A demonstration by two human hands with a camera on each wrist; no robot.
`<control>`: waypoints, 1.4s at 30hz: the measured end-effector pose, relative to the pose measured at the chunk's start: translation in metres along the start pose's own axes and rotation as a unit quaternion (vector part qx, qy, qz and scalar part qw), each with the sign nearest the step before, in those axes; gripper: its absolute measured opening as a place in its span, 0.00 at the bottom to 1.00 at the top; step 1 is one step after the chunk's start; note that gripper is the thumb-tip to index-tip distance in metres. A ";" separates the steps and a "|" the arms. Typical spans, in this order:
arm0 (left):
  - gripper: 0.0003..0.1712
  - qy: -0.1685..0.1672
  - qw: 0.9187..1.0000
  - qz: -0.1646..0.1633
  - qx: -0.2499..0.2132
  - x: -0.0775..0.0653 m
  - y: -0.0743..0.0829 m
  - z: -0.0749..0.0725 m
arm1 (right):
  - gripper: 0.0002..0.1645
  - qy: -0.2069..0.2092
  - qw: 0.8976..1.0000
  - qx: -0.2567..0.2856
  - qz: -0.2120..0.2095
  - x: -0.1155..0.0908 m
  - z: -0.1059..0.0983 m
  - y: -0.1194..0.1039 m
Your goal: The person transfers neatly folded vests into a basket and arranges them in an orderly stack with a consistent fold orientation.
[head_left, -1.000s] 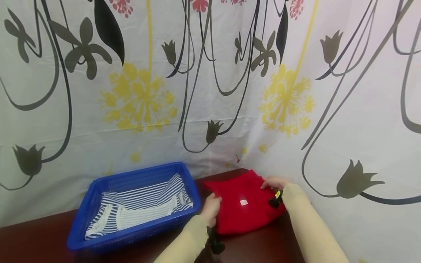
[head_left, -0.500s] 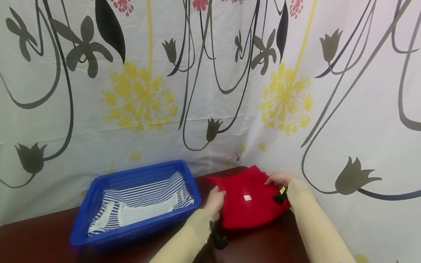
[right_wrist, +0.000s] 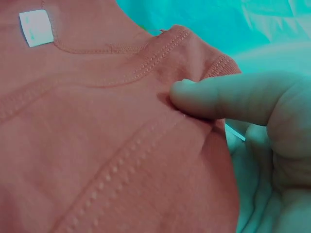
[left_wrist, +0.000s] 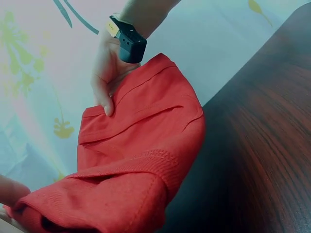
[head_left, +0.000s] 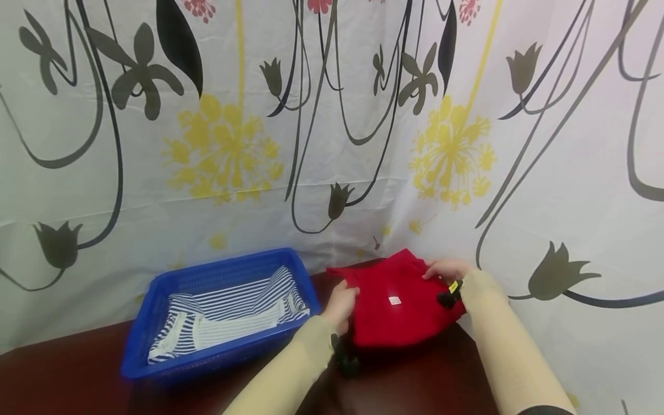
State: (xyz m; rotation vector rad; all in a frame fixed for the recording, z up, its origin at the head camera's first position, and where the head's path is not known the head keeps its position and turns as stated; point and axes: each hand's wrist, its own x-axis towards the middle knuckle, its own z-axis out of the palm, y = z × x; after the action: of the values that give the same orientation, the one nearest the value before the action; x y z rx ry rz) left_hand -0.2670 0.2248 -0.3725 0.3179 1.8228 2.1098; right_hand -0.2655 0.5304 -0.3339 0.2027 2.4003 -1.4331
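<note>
A red shirt [head_left: 402, 323] with a small white label [head_left: 395, 300] is stretched between both hands, its front edge raised over the dark table. At its left side, my left hand [head_left: 340, 305] pinches the cloth. My right hand [head_left: 448, 269] grips the far right part. Seen closely in the right wrist view, the thumb [right_wrist: 199, 99] presses on the red fabric near a stitched neckline, with the fingers behind. The left wrist view shows the shirt [left_wrist: 141, 126] hanging in folds from the right hand [left_wrist: 109, 68]; only a bit of the left hand [left_wrist: 12, 191] shows.
Left of the shirt stands a blue plastic basket [head_left: 136, 340] holding a folded striped blue-and-white garment [head_left: 233, 308]. The brown wooden table [head_left: 67, 369] meets a flower-printed white curtain [head_left: 363, 173] at the back and right.
The red shirt has risen slightly, its near edge lifting higher above the table, with both hands moving along with it. The whole head view has shifted a little; the basket stays put.
</note>
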 end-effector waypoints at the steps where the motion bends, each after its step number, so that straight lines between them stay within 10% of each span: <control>1: 0.34 0.001 1.000 0.002 0.000 0.000 0.002 0.000 | 0.26 0.000 1.000 0.006 0.002 -0.001 -0.001 -0.002; 42: 0.24 -0.002 0.999 0.036 0.014 -0.015 0.042 -0.051 | 0.23 -0.078 0.994 0.029 -0.068 -0.010 0.013 -0.056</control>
State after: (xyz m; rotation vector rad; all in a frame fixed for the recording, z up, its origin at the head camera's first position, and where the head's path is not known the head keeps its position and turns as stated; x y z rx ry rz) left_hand -0.2774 0.1672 -0.3386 0.3985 1.8664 2.1315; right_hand -0.2700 0.4921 -0.2899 -0.0595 2.2851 -1.5186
